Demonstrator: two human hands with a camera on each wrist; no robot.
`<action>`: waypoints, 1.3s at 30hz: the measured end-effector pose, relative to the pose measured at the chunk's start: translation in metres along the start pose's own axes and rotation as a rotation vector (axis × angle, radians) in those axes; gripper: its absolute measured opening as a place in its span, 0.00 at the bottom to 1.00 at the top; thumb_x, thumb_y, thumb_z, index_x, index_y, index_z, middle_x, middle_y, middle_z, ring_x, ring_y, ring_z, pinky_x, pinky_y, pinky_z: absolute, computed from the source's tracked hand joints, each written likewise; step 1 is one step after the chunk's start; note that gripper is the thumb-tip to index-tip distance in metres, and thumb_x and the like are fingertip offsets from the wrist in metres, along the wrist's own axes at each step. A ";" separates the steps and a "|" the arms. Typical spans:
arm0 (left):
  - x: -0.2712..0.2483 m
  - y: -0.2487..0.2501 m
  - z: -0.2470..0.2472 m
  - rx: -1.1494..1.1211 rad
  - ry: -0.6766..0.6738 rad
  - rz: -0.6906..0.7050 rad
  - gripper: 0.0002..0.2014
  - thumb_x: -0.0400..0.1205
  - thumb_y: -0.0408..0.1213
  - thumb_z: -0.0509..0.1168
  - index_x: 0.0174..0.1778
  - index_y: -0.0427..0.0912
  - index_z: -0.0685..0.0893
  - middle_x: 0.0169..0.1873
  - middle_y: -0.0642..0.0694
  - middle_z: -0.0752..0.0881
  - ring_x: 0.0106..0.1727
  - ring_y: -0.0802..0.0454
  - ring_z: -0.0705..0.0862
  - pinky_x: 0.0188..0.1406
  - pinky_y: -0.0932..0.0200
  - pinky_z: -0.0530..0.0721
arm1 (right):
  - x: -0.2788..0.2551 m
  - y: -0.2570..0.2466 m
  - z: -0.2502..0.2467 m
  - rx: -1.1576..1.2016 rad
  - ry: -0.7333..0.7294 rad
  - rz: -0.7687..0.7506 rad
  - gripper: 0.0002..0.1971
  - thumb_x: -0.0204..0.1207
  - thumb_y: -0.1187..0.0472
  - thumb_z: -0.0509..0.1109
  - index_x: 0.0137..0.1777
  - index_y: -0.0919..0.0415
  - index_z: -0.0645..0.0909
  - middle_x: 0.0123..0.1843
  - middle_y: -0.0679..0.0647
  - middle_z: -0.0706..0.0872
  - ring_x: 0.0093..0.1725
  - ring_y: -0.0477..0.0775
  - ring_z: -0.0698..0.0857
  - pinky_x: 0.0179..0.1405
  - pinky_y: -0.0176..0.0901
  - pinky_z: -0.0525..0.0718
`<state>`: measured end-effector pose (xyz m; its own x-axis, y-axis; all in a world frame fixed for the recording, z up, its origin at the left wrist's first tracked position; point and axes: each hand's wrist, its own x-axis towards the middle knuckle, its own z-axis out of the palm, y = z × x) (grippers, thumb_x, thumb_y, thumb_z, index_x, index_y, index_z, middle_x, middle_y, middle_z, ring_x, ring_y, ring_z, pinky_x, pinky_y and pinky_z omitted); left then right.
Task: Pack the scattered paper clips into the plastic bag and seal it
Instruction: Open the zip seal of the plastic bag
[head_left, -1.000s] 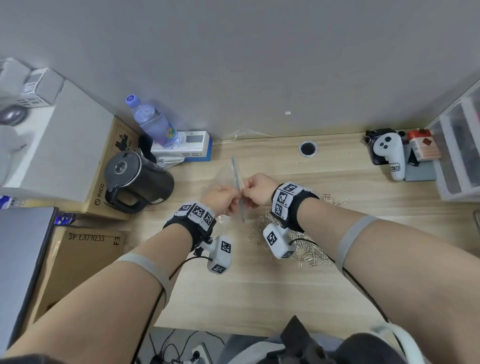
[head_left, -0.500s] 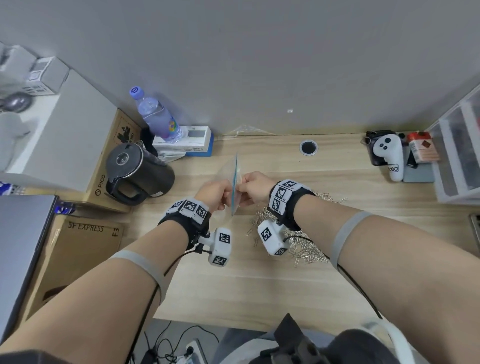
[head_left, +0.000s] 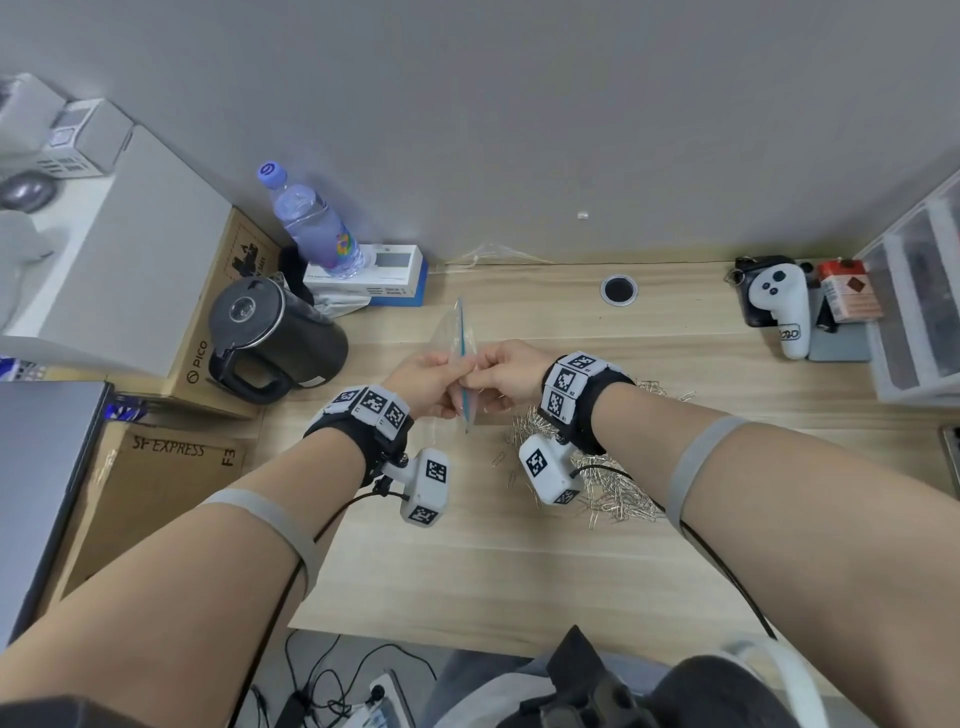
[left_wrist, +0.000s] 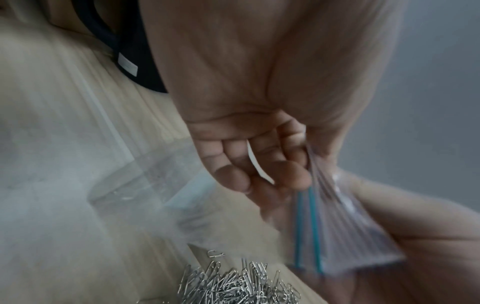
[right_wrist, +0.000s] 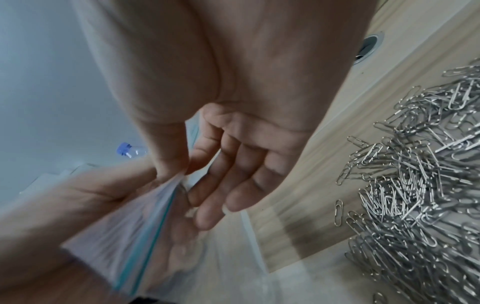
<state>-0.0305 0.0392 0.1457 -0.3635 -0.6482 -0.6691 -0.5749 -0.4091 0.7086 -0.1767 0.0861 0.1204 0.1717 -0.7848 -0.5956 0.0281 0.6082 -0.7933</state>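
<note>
we kept both pinches on bag (head_left: 461, 358) top, left hand (head_left: 427, 375), right hand (head_left: 508, 373); strip barely parted, clips (head_left: 618, 493) unpacked on counter (head_left: 519, 561).

black wrist bands (head_left: 363, 436) set with white tag-marked blocks are worn; grey bands (head_left: 696, 462) circle both forearms, with black cables (head_left: 727, 577) trailing.
</note>
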 end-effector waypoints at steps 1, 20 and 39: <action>-0.001 -0.001 -0.002 -0.029 -0.008 0.006 0.16 0.89 0.43 0.62 0.37 0.39 0.80 0.21 0.44 0.83 0.27 0.49 0.82 0.30 0.61 0.82 | 0.001 0.000 -0.001 0.050 -0.006 0.016 0.09 0.80 0.65 0.71 0.39 0.56 0.77 0.39 0.56 0.89 0.38 0.51 0.89 0.37 0.38 0.86; 0.000 0.002 -0.017 0.166 0.198 -0.035 0.13 0.80 0.34 0.65 0.28 0.39 0.76 0.15 0.45 0.76 0.24 0.43 0.78 0.31 0.54 0.77 | -0.001 -0.004 -0.013 -0.027 0.171 0.098 0.09 0.77 0.72 0.69 0.44 0.63 0.71 0.38 0.67 0.90 0.30 0.57 0.91 0.35 0.47 0.89; -0.007 0.034 -0.050 0.300 0.363 0.199 0.12 0.66 0.29 0.61 0.31 0.49 0.88 0.32 0.49 0.86 0.38 0.53 0.81 0.43 0.58 0.78 | 0.001 -0.024 -0.023 -0.484 0.441 0.136 0.15 0.76 0.66 0.61 0.59 0.67 0.85 0.54 0.66 0.91 0.38 0.58 0.85 0.43 0.51 0.86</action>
<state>-0.0108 -0.0020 0.1859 -0.2399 -0.8979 -0.3692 -0.7250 -0.0872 0.6832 -0.1994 0.0680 0.1359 -0.2787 -0.7428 -0.6088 -0.4285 0.6635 -0.6133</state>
